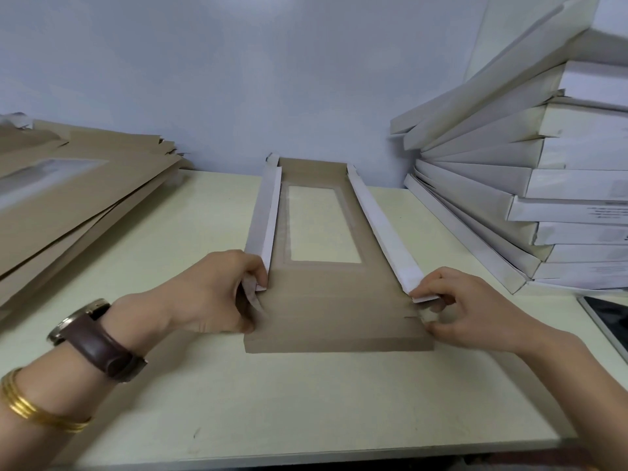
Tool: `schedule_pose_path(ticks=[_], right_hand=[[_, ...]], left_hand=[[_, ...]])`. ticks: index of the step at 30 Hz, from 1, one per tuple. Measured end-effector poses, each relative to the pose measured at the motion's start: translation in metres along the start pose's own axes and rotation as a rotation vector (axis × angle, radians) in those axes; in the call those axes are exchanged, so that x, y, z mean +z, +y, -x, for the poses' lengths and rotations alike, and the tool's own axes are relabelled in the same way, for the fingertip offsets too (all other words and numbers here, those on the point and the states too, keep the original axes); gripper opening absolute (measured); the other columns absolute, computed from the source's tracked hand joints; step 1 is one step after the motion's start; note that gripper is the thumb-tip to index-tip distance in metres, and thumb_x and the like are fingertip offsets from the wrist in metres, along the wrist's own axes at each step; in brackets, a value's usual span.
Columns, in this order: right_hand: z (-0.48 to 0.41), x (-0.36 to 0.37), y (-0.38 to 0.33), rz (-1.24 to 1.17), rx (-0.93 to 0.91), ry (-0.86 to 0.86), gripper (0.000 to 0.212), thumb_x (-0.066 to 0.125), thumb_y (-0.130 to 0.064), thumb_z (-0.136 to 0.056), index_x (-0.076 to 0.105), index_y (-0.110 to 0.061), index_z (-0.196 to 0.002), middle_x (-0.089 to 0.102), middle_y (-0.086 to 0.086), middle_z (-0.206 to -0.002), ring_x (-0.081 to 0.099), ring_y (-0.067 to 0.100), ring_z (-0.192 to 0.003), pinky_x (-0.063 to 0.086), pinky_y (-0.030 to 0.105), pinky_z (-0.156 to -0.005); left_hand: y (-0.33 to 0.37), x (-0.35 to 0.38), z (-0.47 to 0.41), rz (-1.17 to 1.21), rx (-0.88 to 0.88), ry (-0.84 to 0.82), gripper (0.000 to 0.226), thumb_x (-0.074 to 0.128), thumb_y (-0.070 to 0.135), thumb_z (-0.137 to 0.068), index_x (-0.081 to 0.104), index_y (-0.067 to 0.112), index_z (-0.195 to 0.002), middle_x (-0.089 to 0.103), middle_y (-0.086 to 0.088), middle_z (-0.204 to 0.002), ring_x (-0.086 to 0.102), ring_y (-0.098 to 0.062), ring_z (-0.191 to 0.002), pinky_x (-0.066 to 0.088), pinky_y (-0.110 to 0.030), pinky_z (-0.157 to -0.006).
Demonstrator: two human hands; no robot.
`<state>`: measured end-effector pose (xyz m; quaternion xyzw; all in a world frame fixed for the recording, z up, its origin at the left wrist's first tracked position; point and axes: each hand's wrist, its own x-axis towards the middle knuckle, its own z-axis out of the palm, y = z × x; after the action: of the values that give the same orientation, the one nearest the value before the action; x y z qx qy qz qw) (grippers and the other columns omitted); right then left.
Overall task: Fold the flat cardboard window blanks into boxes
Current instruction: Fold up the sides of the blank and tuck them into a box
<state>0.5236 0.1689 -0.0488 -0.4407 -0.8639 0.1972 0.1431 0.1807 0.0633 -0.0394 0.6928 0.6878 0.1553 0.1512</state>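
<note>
At the upper left of the frame a pile of flat blanks (85, 185) is seen on the table (306, 402). At the lower left a watch (91, 338) and gold bangles (20, 402) are worn on the wrist. The left hand (210, 294) is placed at the near end of the left side wall (265, 215). Its grip is closed, with the fingers curled round this end and its small tab.

In the centre the blank in work (336, 314) lies on the table. Its window (323, 222) is toward the far side, both long walls are raised, and the near flap is not yet folded. At the centre right the right hand (469, 307) is seen. Its grip is pinching the near end of the right side wall (380, 229) between thumb and fingers. At the upper right white boxes (543, 185) are stacked, and a dark tablet (608, 321) is cut off by the right edge.

The blank is judged to be light and thin, stiff in the panels but weak at the creases. The window film could probably be dented easily. It is best held at the wall ends near the corners, not at the window.
</note>
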Motion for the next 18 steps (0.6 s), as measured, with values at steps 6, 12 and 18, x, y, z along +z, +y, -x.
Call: schedule_pose_path(ticks=[6, 12, 18], right_hand=[[-0.003, 0.002, 0.000, 0.059, -0.060, 0.048, 0.029, 0.067, 0.003, -0.077, 0.073, -0.023, -0.088, 0.062, -0.006, -0.093, 0.061, 0.009, -0.079, 0.050, 0.025, -0.076], [-0.013, 0.010, -0.002, 0.131, -0.025, 0.110, 0.010, 0.067, -0.023, -0.089, 0.070, -0.029, -0.082, 0.058, -0.011, -0.087, 0.054, 0.001, -0.070, 0.035, 0.013, -0.062], [-0.020, 0.032, -0.022, 0.338, -0.053, 0.258, 0.011, 0.066, -0.015, -0.083, 0.056, -0.013, -0.085, 0.053, -0.003, -0.075, 0.045, 0.018, -0.073, 0.034, 0.031, -0.064]], left_hand=[[-0.001, -0.003, -0.001, -0.110, 0.054, -0.055, 0.037, 0.079, 0.028, -0.058, 0.055, 0.036, -0.086, 0.061, 0.012, -0.098, 0.056, -0.001, -0.088, 0.048, -0.019, -0.079], [0.002, -0.005, -0.005, -0.241, 0.067, -0.091, 0.038, 0.079, 0.039, -0.059, 0.064, 0.031, -0.093, 0.055, 0.008, -0.117, 0.056, -0.011, -0.107, 0.050, -0.027, -0.087], [0.005, -0.008, -0.007, -0.289, 0.071, -0.132, 0.035, 0.078, 0.038, -0.060, 0.071, 0.025, -0.091, 0.062, 0.003, -0.113, 0.059, -0.015, -0.106, 0.052, -0.031, -0.085]])
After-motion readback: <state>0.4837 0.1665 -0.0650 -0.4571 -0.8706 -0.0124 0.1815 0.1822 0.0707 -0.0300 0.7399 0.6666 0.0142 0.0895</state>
